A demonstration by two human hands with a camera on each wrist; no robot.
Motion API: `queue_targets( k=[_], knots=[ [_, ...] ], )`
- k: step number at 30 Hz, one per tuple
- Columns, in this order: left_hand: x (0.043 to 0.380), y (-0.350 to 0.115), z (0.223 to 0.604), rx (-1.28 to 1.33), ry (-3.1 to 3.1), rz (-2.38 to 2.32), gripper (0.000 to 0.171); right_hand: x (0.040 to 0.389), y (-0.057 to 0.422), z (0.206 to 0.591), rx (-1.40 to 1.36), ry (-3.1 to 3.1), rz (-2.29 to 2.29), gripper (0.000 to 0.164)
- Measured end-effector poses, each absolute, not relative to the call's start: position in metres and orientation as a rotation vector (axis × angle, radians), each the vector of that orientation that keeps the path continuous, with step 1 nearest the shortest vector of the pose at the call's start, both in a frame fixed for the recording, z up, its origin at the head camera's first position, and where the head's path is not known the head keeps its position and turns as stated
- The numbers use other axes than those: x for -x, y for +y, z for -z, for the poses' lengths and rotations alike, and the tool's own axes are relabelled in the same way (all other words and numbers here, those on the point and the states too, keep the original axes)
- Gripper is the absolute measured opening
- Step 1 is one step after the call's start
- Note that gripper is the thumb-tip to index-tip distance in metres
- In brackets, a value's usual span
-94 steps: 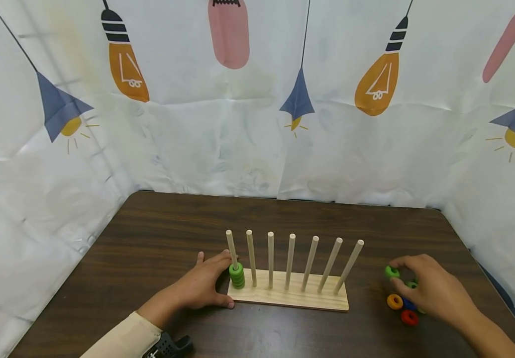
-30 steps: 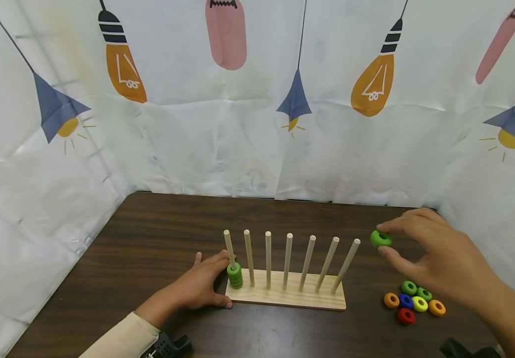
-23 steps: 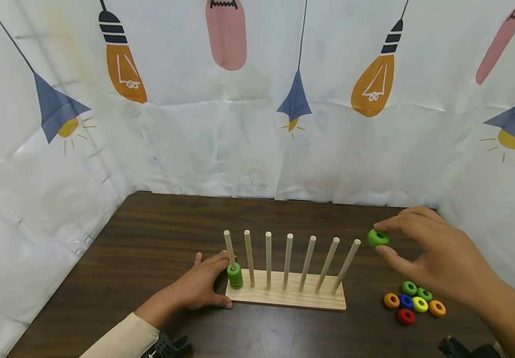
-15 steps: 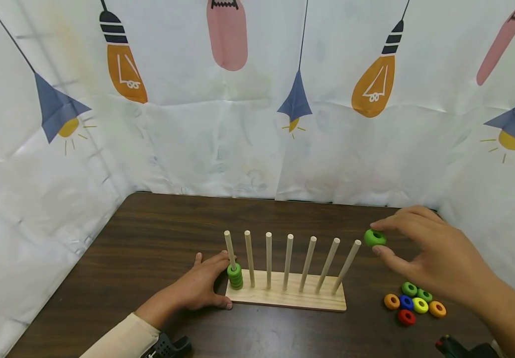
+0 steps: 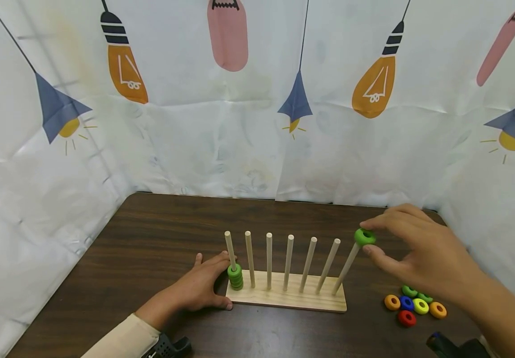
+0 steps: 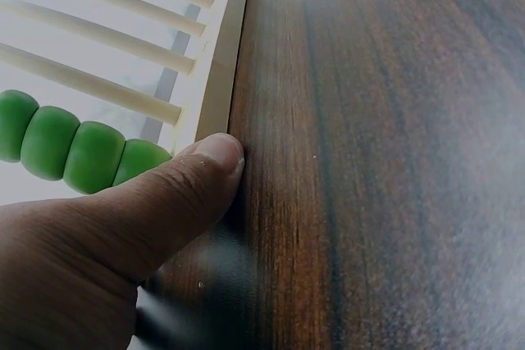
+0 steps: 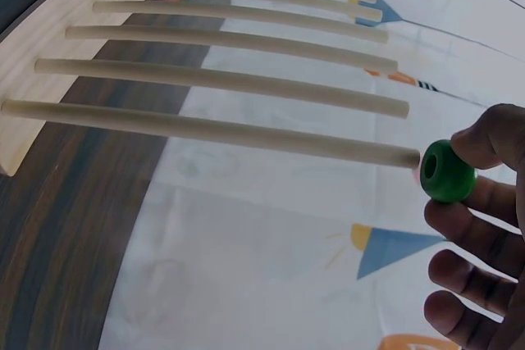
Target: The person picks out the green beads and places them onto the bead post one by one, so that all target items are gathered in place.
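Note:
My right hand (image 5: 423, 248) pinches a green bead (image 5: 364, 237) between thumb and fingertips, right at the tip of the rightmost peg. In the right wrist view the held bead (image 7: 447, 171) shows its hole beside the peg's end (image 7: 410, 157). The wooden peg rack (image 5: 284, 296) has a flat pale base and a row of several upright pegs. Several green beads (image 5: 236, 277) are stacked on its leftmost peg. My left hand (image 5: 201, 283) holds the rack's left end, its thumb (image 6: 217, 153) against the front edge of the base; its other fingertips are partly hidden behind the stack.
Loose beads lie on the dark wooden table (image 5: 172, 223) right of the rack: orange (image 5: 392, 302), blue (image 5: 406, 303), yellow (image 5: 420, 306), red (image 5: 407, 318), another orange (image 5: 438, 310) and two green, partly covered by my right hand. A printed white sheet (image 5: 185, 149) hangs behind the table.
My right hand has picked a green bead from the loose group, lifted it and carried it left to the rightmost peg's tip. My left hand stays at the rack's left end.

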State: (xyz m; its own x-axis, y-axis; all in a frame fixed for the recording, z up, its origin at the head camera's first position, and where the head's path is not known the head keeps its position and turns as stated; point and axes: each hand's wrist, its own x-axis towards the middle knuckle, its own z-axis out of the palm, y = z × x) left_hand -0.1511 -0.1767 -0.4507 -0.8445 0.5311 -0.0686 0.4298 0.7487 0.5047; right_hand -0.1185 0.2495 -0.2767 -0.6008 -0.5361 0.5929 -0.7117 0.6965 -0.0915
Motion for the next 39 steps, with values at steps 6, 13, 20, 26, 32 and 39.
queue_targets(
  k=[6, 13, 20, 26, 32, 39],
  knots=[
    [0.151, -0.177, 0.450, -0.764, 2.734, -0.714, 0.094, 0.119, 0.244, 0.277, -0.966, -2.370, -0.463, 0.046],
    [0.150, -0.178, 0.448, -0.777, 2.731, -0.720, 0.098, 0.120, 0.239, 0.278, -0.970, -2.370, -0.458, 0.045],
    [0.150, -0.178, 0.448, -0.769, 2.733, -0.714, 0.100, 0.121, 0.233, 0.279, -0.976, -2.371, -0.455, 0.048],
    [0.151, -0.178, 0.449, -0.769, 2.734, -0.715, 0.099, 0.123, 0.229, 0.280, -0.989, -2.377, -0.481, 0.046],
    [0.151, -0.177, 0.450, -0.772, 2.733, -0.712, 0.098, 0.124, 0.224, 0.280, -1.014, -2.368, -0.524, 0.027],
    [0.151, -0.179, 0.449, -0.787, 2.733, -0.713, 0.098, 0.126, 0.219, 0.281, -1.050, -2.361, -0.529, 0.036]
  ],
)
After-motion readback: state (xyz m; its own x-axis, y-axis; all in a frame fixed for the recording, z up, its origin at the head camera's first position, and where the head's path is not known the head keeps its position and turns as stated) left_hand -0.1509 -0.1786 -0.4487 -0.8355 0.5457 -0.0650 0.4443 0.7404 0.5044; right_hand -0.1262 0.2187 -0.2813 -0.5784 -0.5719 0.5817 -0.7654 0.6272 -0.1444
